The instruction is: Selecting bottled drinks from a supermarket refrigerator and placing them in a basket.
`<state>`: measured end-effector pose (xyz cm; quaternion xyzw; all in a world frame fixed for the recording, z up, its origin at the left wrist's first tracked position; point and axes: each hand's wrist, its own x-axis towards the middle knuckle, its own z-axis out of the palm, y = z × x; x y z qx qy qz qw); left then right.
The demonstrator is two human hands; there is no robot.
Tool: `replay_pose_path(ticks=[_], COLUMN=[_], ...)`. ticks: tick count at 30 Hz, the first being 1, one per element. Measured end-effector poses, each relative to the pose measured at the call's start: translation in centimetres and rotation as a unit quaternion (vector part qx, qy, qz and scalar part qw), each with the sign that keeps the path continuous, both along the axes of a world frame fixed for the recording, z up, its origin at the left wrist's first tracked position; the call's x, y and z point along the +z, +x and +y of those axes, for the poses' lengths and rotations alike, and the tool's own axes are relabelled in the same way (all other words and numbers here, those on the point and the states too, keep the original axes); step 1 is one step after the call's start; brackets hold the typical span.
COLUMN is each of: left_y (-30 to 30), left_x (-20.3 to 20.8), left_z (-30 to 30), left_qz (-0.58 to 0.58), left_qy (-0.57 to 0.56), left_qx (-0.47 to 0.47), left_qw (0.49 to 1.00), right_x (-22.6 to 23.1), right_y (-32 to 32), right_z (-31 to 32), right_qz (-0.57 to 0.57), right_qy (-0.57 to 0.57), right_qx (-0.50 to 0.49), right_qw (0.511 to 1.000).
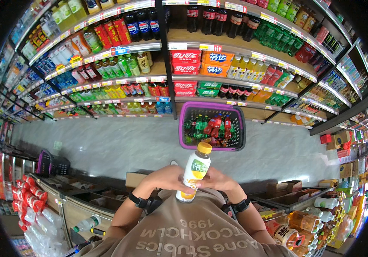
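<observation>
Both my hands hold a juice bottle [197, 168] upright in front of my chest, its yellow cap at the top and its white label printed with green and yellow. My left hand [172, 177] closes on its left side, and my right hand [214, 178] closes on its right side near the lower half. Just beyond the bottle, a black basket with a purple rim [182, 127] stands on the floor. Inside lie several green drink bottles [199, 125] and red-labelled bottles [213, 124]. The bottle's cap overlaps the basket's near edge in the view.
Drink shelves [235, 39] stocked with bottles, cans and multipacks run along the far side. Another purple-and-black basket [45, 162] is at the left. Large bottles [297, 220] stand at the lower right; red-and-white packs [31, 192] are piled at the lower left. Grey floor [128, 137] lies between.
</observation>
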<state>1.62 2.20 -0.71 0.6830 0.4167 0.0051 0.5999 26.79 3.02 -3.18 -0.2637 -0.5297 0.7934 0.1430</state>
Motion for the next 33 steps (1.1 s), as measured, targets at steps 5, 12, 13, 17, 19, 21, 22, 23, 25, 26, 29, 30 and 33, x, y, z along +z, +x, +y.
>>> replay_pose_path(ticks=[5,12,13,17,19,21,22,23,25,26,29,30,33], left_y=[-2.5,-2.5,-2.3,-1.6,-1.2,-0.8,-0.6,-0.4,-0.2,-0.1,0.0,-0.1,-0.3], left_x=[-0.9,-0.2,-0.6,-1.3,-1.2,-1.3,-1.3,-1.2,-0.4,0.3,0.5,0.4,0.4], left_z=[-0.1,0.5,0.6,-0.7,-0.7,-0.6,-0.5,-0.3,0.0,0.1,0.3,0.3,0.2], left_qz=[-0.221,-0.219,-0.2,-0.208,-0.187,-0.153,-0.152,-0.14,-0.131,-0.135,-0.128,-0.12,-0.111], left_qy=[-0.116,-0.075,-0.061,-0.059,-0.067,-0.071,-0.071,-0.067,-0.063,-0.063,-0.065,-0.065,-0.061], left_qx=[0.105,0.181,0.169,0.159,0.137,0.104,0.104,0.092,0.084,0.085,0.081,0.078,0.077], left_qw=[0.963,0.956,0.963,0.963,0.97,0.98,0.98,0.984,0.986,0.985,0.986,0.988,0.989], right_x=[0.6,0.7,0.5,0.8,1.0,0.8,0.8,0.8,1.1,1.1,0.6,0.4,0.2], right_y=[-0.5,-1.7,-2.0,-2.5,-1.9,-1.4,-1.2,-1.0,-1.0,-1.0,-0.9,-0.9,-1.0], right_z=[0.3,0.6,0.6,-0.4,-0.3,-0.3,-0.2,-0.1,0.1,0.3,0.4,0.4,0.3], right_qz=[0.01,-0.001,0.015,-0.021,-0.035,-0.032,-0.03,-0.03,-0.042,-0.043,-0.042,-0.041,-0.043], right_qy=[0.005,-0.001,0.002,-0.021,0.019,0.02,0.022,0.022,0.01,0.01,0.007,0.001,-0.008], right_qx=[0.046,0.061,0.067,0.047,0.058,0.058,0.058,0.057,0.05,0.052,0.048,0.045,0.043], right_qw=[0.999,0.998,0.998,0.998,0.998,0.998,0.998,0.998,0.998,0.998,0.998,0.998,0.998])
